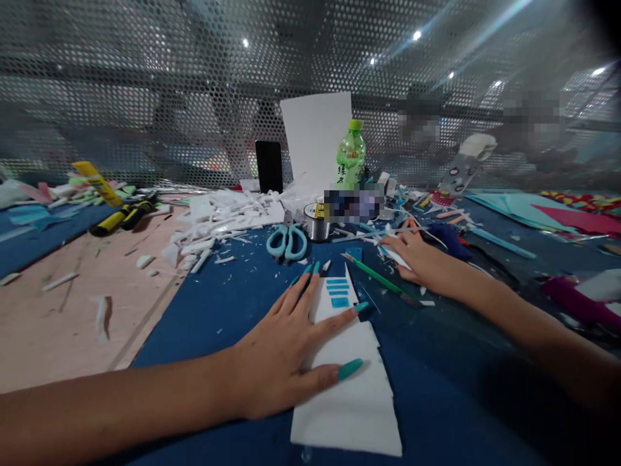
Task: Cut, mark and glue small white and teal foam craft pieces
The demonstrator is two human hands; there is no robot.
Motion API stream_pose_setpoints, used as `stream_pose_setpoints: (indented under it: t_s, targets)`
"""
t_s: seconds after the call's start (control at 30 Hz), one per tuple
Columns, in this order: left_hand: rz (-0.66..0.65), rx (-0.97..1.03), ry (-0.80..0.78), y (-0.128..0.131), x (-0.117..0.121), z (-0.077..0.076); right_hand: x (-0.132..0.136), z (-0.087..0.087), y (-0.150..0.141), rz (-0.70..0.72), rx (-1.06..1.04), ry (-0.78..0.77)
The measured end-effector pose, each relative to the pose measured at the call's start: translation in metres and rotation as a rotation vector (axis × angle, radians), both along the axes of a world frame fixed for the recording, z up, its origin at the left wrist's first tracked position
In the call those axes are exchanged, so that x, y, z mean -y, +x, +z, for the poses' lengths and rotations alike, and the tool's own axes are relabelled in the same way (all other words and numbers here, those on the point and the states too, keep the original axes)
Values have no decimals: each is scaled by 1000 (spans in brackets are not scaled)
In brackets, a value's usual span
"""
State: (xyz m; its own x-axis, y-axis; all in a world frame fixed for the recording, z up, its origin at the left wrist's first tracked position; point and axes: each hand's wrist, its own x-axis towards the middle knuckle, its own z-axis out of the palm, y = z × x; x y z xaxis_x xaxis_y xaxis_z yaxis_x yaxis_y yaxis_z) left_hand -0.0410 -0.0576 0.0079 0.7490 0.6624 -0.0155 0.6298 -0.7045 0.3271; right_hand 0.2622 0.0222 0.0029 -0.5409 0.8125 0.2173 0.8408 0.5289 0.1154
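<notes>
Our left hand [284, 349] lies open on the white board [349, 401]; beyond it are our right hand [420, 259], grip unclear, and a capped bottle [351, 155].

You have one view, worn on your head: it looks forward and down from close above the near worktop [194, 330], over your left hand [279, 356] and right hand [417, 259], towards the far perforated screen [208, 97].
</notes>
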Motion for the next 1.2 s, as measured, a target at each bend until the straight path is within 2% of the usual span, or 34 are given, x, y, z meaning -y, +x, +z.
stream_pose_setpoints:
  t_s: [0.1, 0.2, 0.3, 0.4, 0.47, 0.53, 0.6, 0.67, 0.7, 0.8, 0.83, 0.9, 1.03, 1.13, 1.2]
  targets:
    - [-41, -8, 11, 0, -1, 0, 1, -2, 2, -30, 69, -96]
    - [-28, 6, 66, 0, 0, -2, 0, 4, 4, 36, 25, -157]
    - [-39, 66, 169, -2, -1, -3, 1, 17, 2, 86, -138, -88]
    - [-96, 311, 360, -7, -7, -3, 11, 32, -7, 18, -362, -107]
    - [-109, 510, 529, -9, -12, -2, 24, 36, -16, 19, -551, -210]
    - [-109, 590, 665, -10, -15, -3, 43, 33, -29, 105, -764, -331]
    - [-144, 534, 754, -9, -15, -3, 63, 23, -44, 281, -908, -571]
    - [-233, 439, 797, -7, -12, -3, 81, 11, -61, 440, -936, -849]
    - [-297, 407, 802, -6, -11, -2, 89, 5, -70, 535, -913, -885]
    - [-469, 341, 743, -4, -7, 3, 102, -6, -91, 739, -920, -797]
    - [-501, 322, 719, -3, -6, 4, 104, -7, -95, 807, -896, -792]
    - [-511, 285, 690, -2, -6, 7, 105, -9, -100, 857, -884, -779]
    - [-466, 285, 681, 0, -6, 6, 103, -15, -99, 857, -906, -676]
    - [-451, 318, 693, 1, -5, 0, 101, -26, -96, 839, -757, -657]
    - [-447, 363, 691, 2, -5, -4, 101, -34, -92, 763, -669, -647]
